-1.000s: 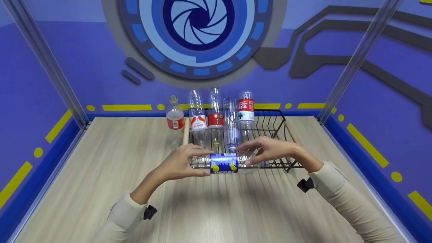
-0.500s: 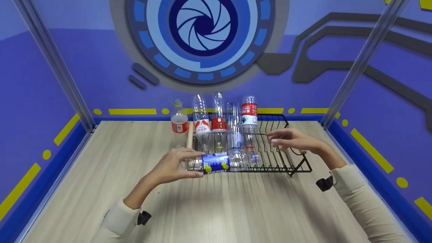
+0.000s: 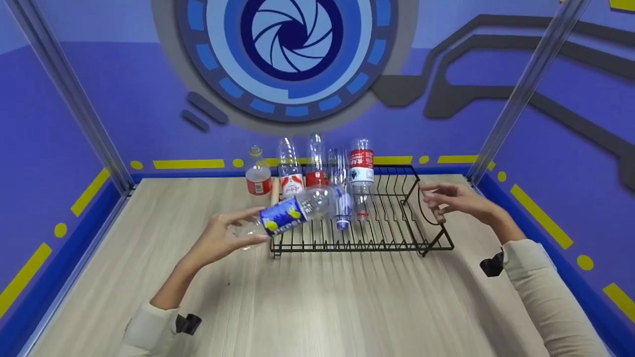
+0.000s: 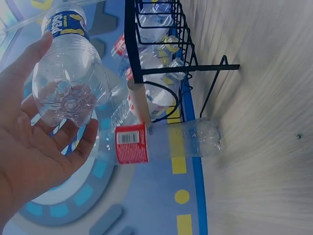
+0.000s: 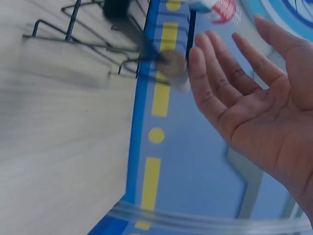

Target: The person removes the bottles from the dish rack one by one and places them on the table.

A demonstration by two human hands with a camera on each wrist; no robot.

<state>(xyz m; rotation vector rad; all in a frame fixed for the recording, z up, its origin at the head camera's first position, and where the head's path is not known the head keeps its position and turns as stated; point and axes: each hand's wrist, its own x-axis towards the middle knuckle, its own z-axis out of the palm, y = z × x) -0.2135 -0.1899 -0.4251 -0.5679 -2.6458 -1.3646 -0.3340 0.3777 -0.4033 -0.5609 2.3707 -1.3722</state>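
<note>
A clear plastic Pepsi bottle [image 3: 283, 216] with a blue and yellow label is tilted above the left part of a black wire rack [image 3: 347, 249], its neck up and to the right. My left hand [image 3: 216, 235] grips it near the base; in the left wrist view the ridged bottom of the bottle [image 4: 68, 100] faces the palm. Beside the rack's right wooden handle is my right hand [image 3: 464, 203], holding nothing. The right wrist view shows that palm with the fingers extended, and the blurred handle end [image 5: 171, 63] close to the fingertips.
Several clear bottles lean in the rack, neck down, among them a red-and-white-labelled bottle [image 3: 362, 166] and a blue-capped bottle [image 3: 342, 210]. Left of the rack, a red-labelled bottle [image 3: 258, 178] stands upright on the wooden table [image 3: 317, 302]. Printed walls enclose the back and sides.
My right hand has let go of the Pepsi bottle and moved right to the rack's handle. The left hand has carried the bottle left and tilted its neck upward.
</note>
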